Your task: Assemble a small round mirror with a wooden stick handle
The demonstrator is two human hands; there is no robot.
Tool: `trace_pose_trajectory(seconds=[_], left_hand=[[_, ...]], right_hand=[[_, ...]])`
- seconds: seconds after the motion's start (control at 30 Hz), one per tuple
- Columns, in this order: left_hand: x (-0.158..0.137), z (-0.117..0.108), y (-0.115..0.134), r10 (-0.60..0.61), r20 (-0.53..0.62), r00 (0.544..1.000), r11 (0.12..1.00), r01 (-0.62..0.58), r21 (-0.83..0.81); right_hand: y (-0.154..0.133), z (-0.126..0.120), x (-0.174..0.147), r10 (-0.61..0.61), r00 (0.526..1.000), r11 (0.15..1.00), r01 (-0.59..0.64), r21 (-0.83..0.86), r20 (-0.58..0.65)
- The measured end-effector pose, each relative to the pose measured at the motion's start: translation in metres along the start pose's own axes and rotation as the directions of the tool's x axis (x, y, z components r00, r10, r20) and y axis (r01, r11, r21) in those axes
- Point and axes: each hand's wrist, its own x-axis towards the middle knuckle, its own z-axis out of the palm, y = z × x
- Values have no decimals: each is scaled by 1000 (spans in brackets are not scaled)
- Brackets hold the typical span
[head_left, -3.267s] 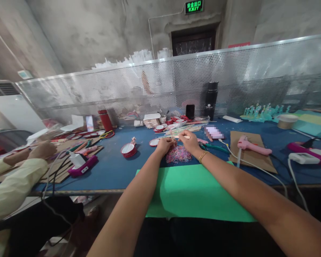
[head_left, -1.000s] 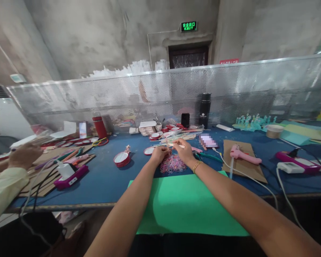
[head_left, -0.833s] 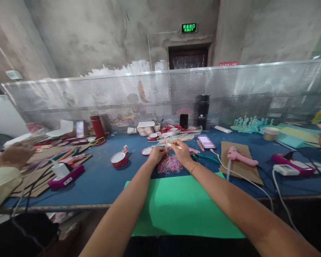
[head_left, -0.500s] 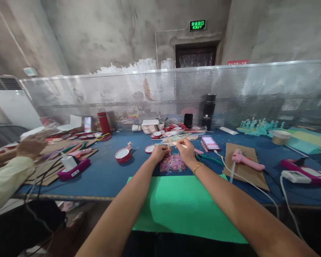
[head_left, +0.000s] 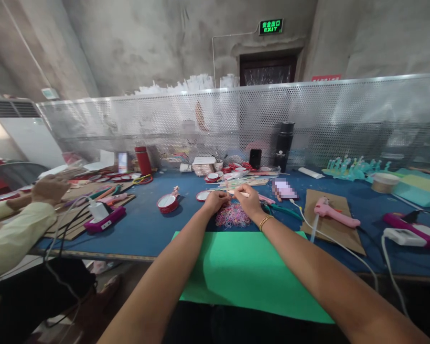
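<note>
My right hand (head_left: 249,202) is closed round a slim, pale, stick-like piece (head_left: 242,192), whose exact kind I cannot make out. Facing it, my left hand (head_left: 217,201) has its fingers pinched together, close to the tip of that piece; whatever lies between those fingers is too small to tell. Just beneath both hands is a pile of thin, multicoloured little loops (head_left: 232,216), like small rubber bands. A green sheet (head_left: 251,272) spreads under my forearms and hangs over the table's front edge.
A pink glue gun (head_left: 333,214) lies on cardboard (head_left: 313,198) to the right, its cord trailing. Red tape rolls (head_left: 167,204), a phone (head_left: 285,189), a black flask (head_left: 284,145) and a purple power strip (head_left: 105,220) stand about. A co-worker's arm (head_left: 28,224) reaches in at left.
My hands have drawn closer together, and the pale piece now points toward my left fingers. An upright stick seen at my left fingers before no longer shows. The whole view has shifted slightly.
</note>
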Motion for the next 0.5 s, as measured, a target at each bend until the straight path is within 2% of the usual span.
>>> trace_pose_trajectory(seconds=[0.5], left_hand=[[4,-1,-3,18,-1,1000,1000,-18,23]], right_hand=[[0,-3,2,8,998,998,-12,-68,-63]])
